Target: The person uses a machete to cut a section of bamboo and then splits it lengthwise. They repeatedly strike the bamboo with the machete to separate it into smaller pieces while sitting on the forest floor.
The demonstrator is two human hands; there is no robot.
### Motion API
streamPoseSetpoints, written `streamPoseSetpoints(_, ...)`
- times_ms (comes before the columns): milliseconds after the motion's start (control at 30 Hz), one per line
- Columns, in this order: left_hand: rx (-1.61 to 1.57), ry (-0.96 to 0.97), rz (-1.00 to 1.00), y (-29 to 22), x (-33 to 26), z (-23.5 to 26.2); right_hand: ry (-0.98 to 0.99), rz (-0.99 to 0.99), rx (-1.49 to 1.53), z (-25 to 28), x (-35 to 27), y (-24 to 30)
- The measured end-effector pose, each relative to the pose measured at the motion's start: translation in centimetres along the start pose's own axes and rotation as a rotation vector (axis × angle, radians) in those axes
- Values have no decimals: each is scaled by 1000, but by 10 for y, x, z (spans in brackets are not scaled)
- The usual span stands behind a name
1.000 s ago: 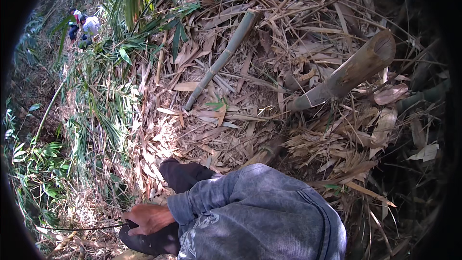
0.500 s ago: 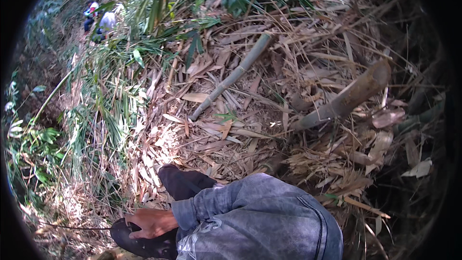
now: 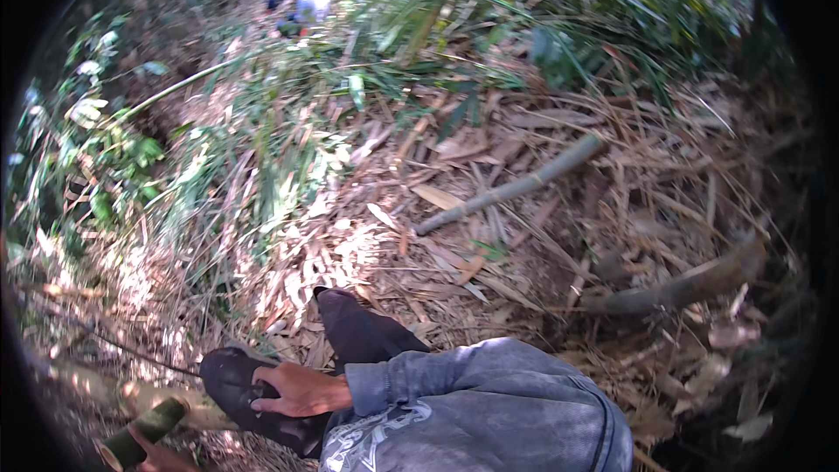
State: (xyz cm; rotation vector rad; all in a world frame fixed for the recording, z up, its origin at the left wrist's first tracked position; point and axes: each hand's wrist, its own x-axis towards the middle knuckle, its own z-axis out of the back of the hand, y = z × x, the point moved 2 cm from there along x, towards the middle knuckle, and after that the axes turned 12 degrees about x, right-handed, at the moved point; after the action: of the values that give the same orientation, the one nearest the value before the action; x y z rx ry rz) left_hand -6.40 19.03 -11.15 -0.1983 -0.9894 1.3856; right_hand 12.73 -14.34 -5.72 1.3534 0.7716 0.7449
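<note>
My right hand [image 3: 297, 389] comes out of a grey-blue denim sleeve [image 3: 393, 378] and grips the top of a black boot [image 3: 232, 380] at the lower left. A second black boot [image 3: 358, 332] stands just behind it among dry bamboo leaves. At the bottom left edge, my left hand [image 3: 162, 456] shows only in part. Its fingers are closed under a short green bamboo piece [image 3: 138, 435] with a cut end. The grey denim garment [image 3: 489, 419] fills the lower middle.
A thin fallen bamboo pole [image 3: 516, 185] lies across the leaf litter. A thick curved culm [image 3: 690, 284] lies at the right, and a pale bamboo log [image 3: 87, 385] at the lower left. Green plants cover the left slope. Other people [image 3: 301, 2] crouch far uphill.
The view has swung right and down. The green bamboo piece and my left hand have come into sight at the bottom left. My right hand stays on the black boot.
</note>
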Motion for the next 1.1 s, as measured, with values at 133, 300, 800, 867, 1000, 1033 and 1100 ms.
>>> streamPoseSetpoints(133, -17, -16, 120, 28, 1, 14, 10, 60, 11, 4, 3, -10)
streamPoseSetpoints(300, -75, 61, 185, 32, 5, 31, 135, -22, 39, -16, 28, -12)
streamPoseSetpoints(800, -278, 20, 116, -26, -13, 59, 376, 151, -107, -73, 79, 51)
streamPoseSetpoints(867, -279, 60, 120, -31, -17, 57, 388, 295, -158, -79, 85, 60)
streamPoseSetpoints(1000, -254, 59, 58, -36, -22, 50, 487, 358, -257, -88, 93, 80)
streamPoseSetpoints(1033, -240, 69, 39, -41, -23, 49, 494, 397, -209, -90, 95, 85)
streamPoseSetpoints(1100, -235, 80, -15, -42, -24, 42, 500, 431, -205, -91, 98, 86)
